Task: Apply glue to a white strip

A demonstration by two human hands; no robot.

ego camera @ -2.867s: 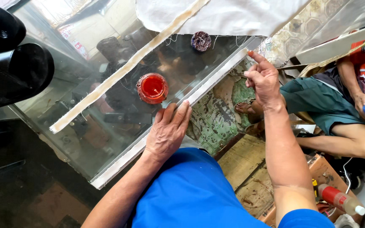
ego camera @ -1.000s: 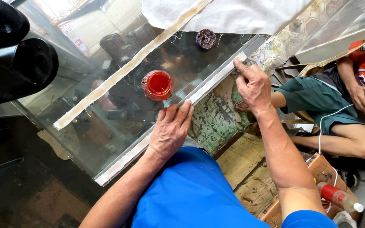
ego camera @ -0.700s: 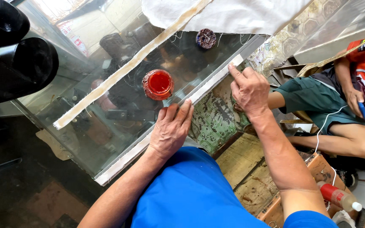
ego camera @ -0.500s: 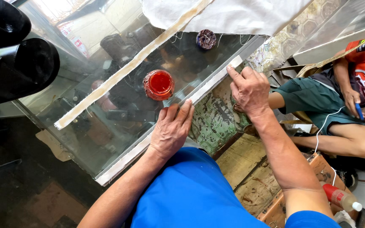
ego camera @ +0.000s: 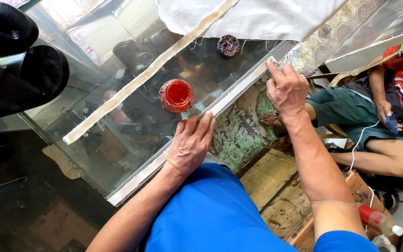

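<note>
Fabric strip (ego camera: 220,105) | under left hand (ego camera: 190,147), flat open | right hand (ego camera: 285,88) fingertips pressing, no grip

Both our hands are out in front, palms down. Our left hand (ego camera: 191,147) lies flat with the fingers together and stretched forward, thumb tucked alongside, forearm running back bare toward the blue sleeve. Our right hand (ego camera: 286,88) is further out and higher up, knuckles raised a bit, index finger pointing forward while the other fingers curl under. That arm's nearly straight, bare to the blue sleeve. Neither hand grips anything.
</note>
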